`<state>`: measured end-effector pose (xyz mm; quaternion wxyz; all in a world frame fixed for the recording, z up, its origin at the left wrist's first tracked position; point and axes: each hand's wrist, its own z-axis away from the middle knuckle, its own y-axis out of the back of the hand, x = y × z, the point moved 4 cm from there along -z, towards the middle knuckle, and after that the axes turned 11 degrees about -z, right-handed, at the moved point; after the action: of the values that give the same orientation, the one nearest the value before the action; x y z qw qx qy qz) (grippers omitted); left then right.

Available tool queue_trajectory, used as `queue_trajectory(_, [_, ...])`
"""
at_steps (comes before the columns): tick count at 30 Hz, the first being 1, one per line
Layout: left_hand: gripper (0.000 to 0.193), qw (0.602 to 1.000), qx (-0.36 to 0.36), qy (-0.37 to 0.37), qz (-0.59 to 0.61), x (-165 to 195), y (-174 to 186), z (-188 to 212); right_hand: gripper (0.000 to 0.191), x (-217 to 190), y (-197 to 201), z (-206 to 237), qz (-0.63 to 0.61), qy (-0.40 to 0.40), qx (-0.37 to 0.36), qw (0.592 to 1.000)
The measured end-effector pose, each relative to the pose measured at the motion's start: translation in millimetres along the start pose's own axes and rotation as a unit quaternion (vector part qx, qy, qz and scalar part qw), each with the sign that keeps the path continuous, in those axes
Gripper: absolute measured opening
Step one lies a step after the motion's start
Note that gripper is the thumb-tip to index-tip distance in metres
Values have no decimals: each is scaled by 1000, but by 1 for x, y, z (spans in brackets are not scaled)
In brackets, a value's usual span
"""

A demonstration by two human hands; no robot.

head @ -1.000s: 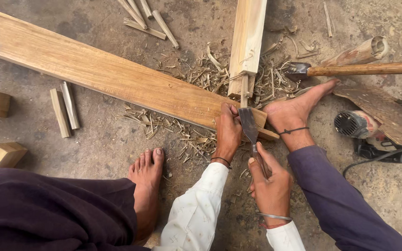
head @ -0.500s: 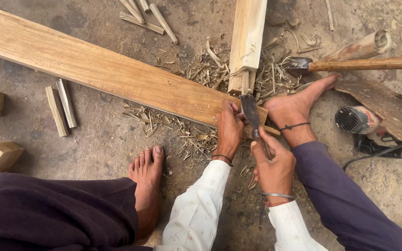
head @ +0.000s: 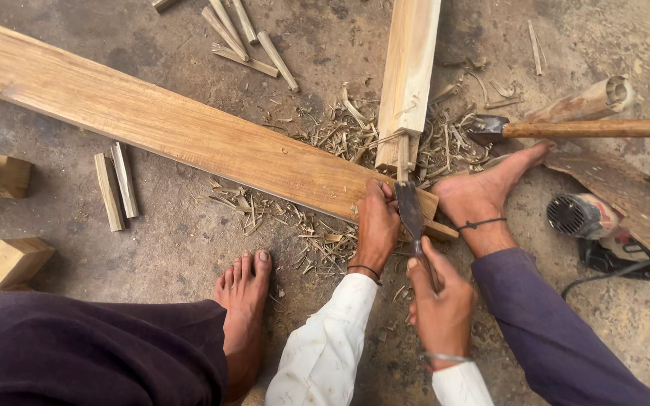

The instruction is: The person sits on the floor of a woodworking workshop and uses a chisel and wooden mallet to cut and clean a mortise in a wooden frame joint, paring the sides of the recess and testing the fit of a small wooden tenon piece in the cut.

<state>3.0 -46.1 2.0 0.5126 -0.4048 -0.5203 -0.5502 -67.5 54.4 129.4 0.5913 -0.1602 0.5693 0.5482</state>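
1. The right hand is closed in a fist around the handle of an adze-like hand tool, thumb laid up along the handle toward the blade.
2. The tool's dark flat blade sits just beyond the knuckles, its edge against the narrow tenon at the near end of the pale upright timber.
3. The left hand is curled, fingers bent over the near end of the long plank — pressing on the wood right beside the blade, holding nothing loose.
4. The plank runs from the upper left down to the hands, and the pale timber's near end rests across it there.
5. A bare foot with a dark cord at the ankle presses on the plank's end, just right of the blade; another bare foot stands flat on the ground to the left of the sleeves.
6. Wood shavings lie scattered around the joint.
7. Further out: a long-handled hammer lies to the right, with a power tool below it — small offcut blocks lie at the left edge.
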Motion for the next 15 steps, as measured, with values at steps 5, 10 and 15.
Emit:
queue_trajectory(5, [22,994,10,36,105,-6,-2,2,35,1,-3,-20,-68,84,-7,994])
queue_trajectory(10, [26,1000,11,3,25,-2,1,0,40,9,1,-5,-66,28,-11,997])
queue_trajectory(15, [21,1000,12,14,19,-4,3,-4,34,-3,-8,-18,-7,199,16,980])
